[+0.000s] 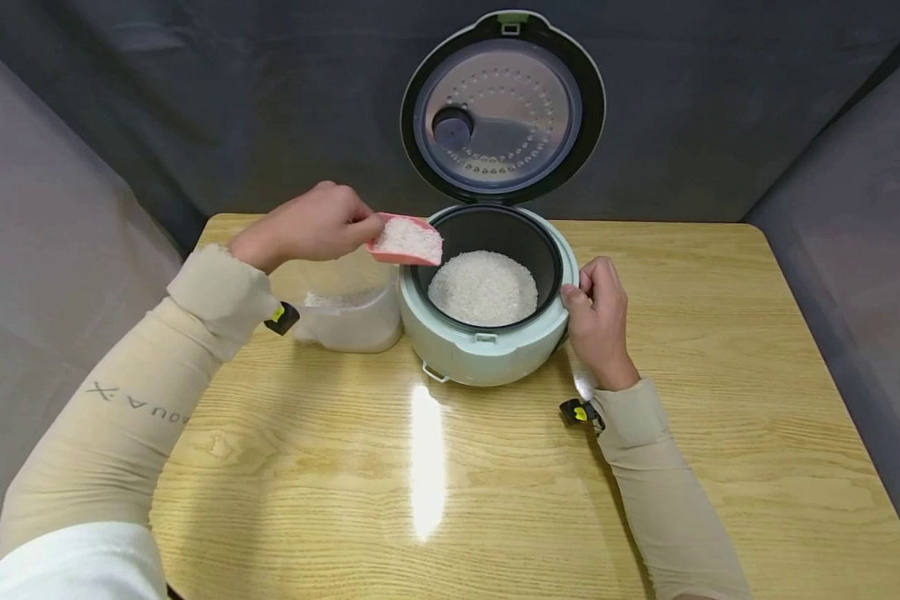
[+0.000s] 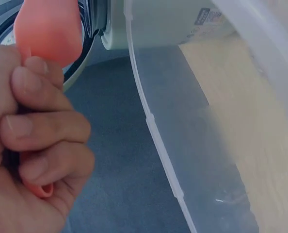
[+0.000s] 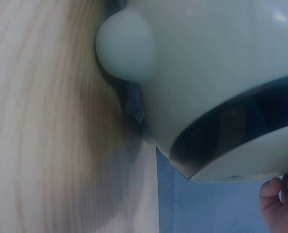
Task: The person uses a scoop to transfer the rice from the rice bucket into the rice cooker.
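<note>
My left hand (image 1: 318,225) grips the handle of a pink scoop (image 1: 410,240) heaped with white rice. The scoop is over the left rim of a pale green rice cooker (image 1: 487,358). Inside the cooker's dark inner pot (image 1: 543,258) lies a mound of rice (image 1: 483,287). In the left wrist view, fingers (image 2: 52,128) curl round the scoop's handle, and the scoop's pink underside (image 2: 49,31) shows. My right hand (image 1: 600,321) holds the cooker's right side at the rim, thumb on top; in the right wrist view only some fingertips (image 3: 275,191) appear beside the cooker body (image 3: 207,48).
A translucent plastic container (image 1: 352,325) with some rice stands against the cooker's left side, below my left forearm. The cooker's lid (image 1: 502,108) stands raised at the back, near a dark curtain (image 1: 270,108). Everything sits on a wooden table (image 1: 495,483).
</note>
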{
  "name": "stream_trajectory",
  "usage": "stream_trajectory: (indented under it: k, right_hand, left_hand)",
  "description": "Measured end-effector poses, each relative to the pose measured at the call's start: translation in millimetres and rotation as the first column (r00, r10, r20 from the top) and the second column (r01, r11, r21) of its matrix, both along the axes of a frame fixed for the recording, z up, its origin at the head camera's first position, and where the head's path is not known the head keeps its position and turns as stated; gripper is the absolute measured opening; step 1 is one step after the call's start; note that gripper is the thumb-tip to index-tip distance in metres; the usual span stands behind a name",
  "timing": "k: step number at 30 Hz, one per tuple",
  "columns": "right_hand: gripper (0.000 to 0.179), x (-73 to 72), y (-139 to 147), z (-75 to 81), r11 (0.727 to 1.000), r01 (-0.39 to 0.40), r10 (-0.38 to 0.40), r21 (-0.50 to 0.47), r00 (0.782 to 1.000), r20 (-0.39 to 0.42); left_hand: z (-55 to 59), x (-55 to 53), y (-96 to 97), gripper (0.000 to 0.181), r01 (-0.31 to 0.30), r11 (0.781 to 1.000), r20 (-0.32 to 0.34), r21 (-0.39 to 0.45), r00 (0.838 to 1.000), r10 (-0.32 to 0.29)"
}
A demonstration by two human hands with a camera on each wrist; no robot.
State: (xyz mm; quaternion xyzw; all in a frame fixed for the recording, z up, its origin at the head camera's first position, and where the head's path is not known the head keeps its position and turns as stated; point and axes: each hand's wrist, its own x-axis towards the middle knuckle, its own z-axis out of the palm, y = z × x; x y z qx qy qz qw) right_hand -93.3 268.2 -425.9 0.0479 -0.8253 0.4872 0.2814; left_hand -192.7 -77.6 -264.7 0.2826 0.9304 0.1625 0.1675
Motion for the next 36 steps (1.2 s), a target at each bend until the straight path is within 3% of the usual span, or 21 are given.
stream_trajectory:
  k: [7, 20, 30, 36]
  right_hand:
    - [0.022, 1.0, -2, 0.6, 1.000, -0.008, 0.008, -0.002, 1.000, 0.007]
    - [0.024, 2.8, -4, 2.1, 1.000, -0.007, 0.007, 0.002, 1.000, 0.007]
    - [0.025, 3.9, -4, 3.1, 1.000, -0.007, 0.007, 0.000, 1.000, 0.019]
    - [0.025, 4.0, -5, 3.2, 1.000, -0.010, 0.010, -0.005, 1.000, 0.016]
  left_hand:
    - [1.4, 2.9, 4.7, 0.042, 0.043, 0.999, -0.050, -0.033, 0.998, -0.045]
    - [12.0, 8.9, 12.8, 0.041, 0.065, 0.991, -0.101, -0.118, 0.992, -0.077]
    - [20.0, 13.3, 19.0, 0.039, 0.081, 0.979, -0.168, -0.186, 0.979, -0.113]
    - [24.5, 18.0, 23.2, 0.038, 0.067, 0.970, -0.238, -0.234, 0.963, -0.124]
